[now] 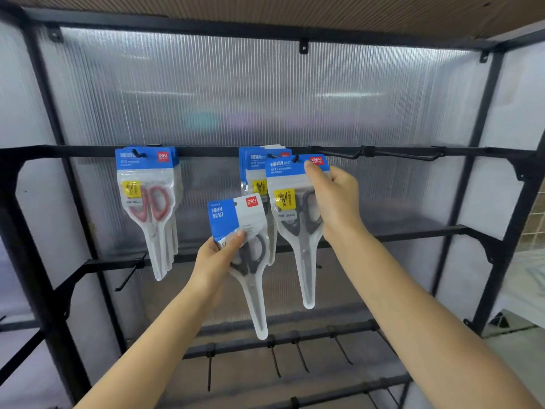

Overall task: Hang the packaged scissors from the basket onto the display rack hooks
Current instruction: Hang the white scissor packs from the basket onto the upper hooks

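Note:
My right hand (pixel 333 199) grips a pack of black-handled scissors (pixel 295 214) by its right edge, thumb on the blue header. The pack's hole sits at the tip of a hook (pixel 295 158) on the top rail. More black-handled packs (pixel 253 172) hang behind it on the same hook. My left hand (pixel 219 255) holds another black-handled pack (pixel 244 249) lower down, tilted, thumb on its front. Red-handled packs (pixel 150 202) hang from the left hook (pixel 138 154). The basket is out of view.
Two bare hooks (pixel 348 155) (pixel 424 157) stick out on the right of the top rail (pixel 206 151). A bare hook (pixel 129 274) juts from the middle rail at left. Several bare hooks (pixel 300 354) hang on lower rails. Black frame posts flank the ribbed plastic back panel (pixel 265 93).

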